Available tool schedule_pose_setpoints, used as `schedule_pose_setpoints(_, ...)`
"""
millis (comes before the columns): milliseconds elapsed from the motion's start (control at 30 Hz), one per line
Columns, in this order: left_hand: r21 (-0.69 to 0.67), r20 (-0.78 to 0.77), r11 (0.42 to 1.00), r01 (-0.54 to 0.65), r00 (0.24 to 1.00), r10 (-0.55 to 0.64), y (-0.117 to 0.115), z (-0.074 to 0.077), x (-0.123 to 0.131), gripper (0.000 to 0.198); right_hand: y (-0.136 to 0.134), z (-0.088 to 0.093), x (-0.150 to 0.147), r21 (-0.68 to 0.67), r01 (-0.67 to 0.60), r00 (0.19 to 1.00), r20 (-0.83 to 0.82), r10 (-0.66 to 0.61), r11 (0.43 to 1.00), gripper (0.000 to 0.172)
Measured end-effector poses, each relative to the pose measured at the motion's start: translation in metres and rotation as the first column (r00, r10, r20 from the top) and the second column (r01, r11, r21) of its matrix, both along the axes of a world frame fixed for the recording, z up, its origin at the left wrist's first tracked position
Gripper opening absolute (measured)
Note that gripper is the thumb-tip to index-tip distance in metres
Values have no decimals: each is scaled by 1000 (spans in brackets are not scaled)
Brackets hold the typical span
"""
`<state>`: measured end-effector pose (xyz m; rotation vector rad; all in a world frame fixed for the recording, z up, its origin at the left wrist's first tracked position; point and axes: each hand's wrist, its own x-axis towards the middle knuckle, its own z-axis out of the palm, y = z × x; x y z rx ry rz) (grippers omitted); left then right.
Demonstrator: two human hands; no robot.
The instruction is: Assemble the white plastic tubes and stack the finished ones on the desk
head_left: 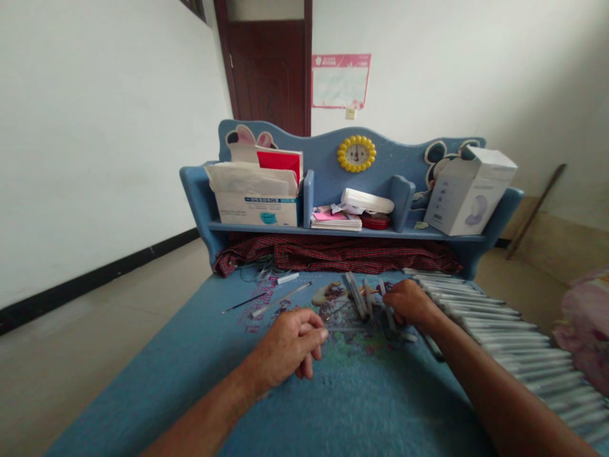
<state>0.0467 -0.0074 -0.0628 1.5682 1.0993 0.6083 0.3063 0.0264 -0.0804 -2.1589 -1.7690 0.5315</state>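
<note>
My left hand (288, 348) rests on the blue desk (157, 381) with its fingers curled, pinching a thin clear rod (340, 329) that runs to the right. My right hand (410, 303) lies closed over a loose heap of grey pen-like sticks (358, 296) in the middle of the desk. Its fingers press down among them. Along the right edge, several similar grey sticks (499, 336) lie side by side in a long row.
A thin brush (245, 302) and white stick (288, 277) lie left of the heap. Red checked cloth (333, 252) lies under the shelf. The shelf holds a mask box (257, 200), papers (335, 219), a white carton (469, 190) and a yellow clock (356, 153). A door (269, 70) is behind.
</note>
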Motion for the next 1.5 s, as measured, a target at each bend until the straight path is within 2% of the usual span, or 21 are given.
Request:
schedule_pose_setpoints(100,14,-10,1000,6,1000,-6,3,0,-2,19,-7,5,-4,-8,-25,980,-198,23,1000,25)
schedule_pose_setpoints(233,86,-45,996,-19,999,23,8,5,-10,20,-22,13,-14,75,-87,905,-412,110,993,24)
schedule_pose_setpoints(400,143,-84,988,-56,994,68,15,12,-21,18,-40,21,-21,136,-136,821,-539,189,981,19)
schedule_pose_setpoints(533,9,-6,1000,-14,1000,14,12,12,-18,20,-51,21,-34,120,-221,749,-614,247,968,18)
schedule_pose_setpoints(667,-171,143,982,85,988,-61,1,11,-5,24,-60,18,-67,130,-327,717,-611,336,936,16)
schedule_pose_setpoints(733,-217,211,972,92,976,-45,-2,9,0,24,-62,19,-83,228,-403,696,-552,459,886,17)
schedule_pose_setpoints(800,-236,269,970,50,963,16,-2,7,1,23,-59,21,-94,316,-502,672,-444,593,805,22)
schedule_pose_setpoints(867,-230,317,973,-33,942,108,2,7,-2,21,-51,24,-97,328,-574,724,-225,652,750,29)
schedule_pose_setpoints(933,-208,364,969,-134,909,204,8,9,-10,19,-39,26,-95,281,-595,801,135,583,753,33)
schedule_pose_setpoints(1000,-183,417,954,-235,861,292,16,14,-19,16,-26,27,-90,236,-590,777,427,463,773,27)
schedule_pose_setpoints(1033,-179,444,943,-280,832,331,19,17,-24,15,-20,26,-88,211,-597,744,507,435,774,24)
schedule_pose_setpoints(1100,-187,494,918,-349,774,395,25,22,-34,14,-11,23,-88,157,-638,679,577,454,754,25)
schedule_pose_setpoints(1200,-225,530,886,-406,712,461,31,26,-43,15,-4,16,-93,55,-719,547,660,515,693,23)
schedule_pose_setpoints(1367,-271,540,873,-405,687,486,34,24,-47,16,4,13,-98,-49,-810,381,713,588,585,21)
schedule_pose_setpoints(1500,-288,544,867,-406,676,497,34,23,-47,16,9,16,-95,-74,-871,297,710,639,487,21)
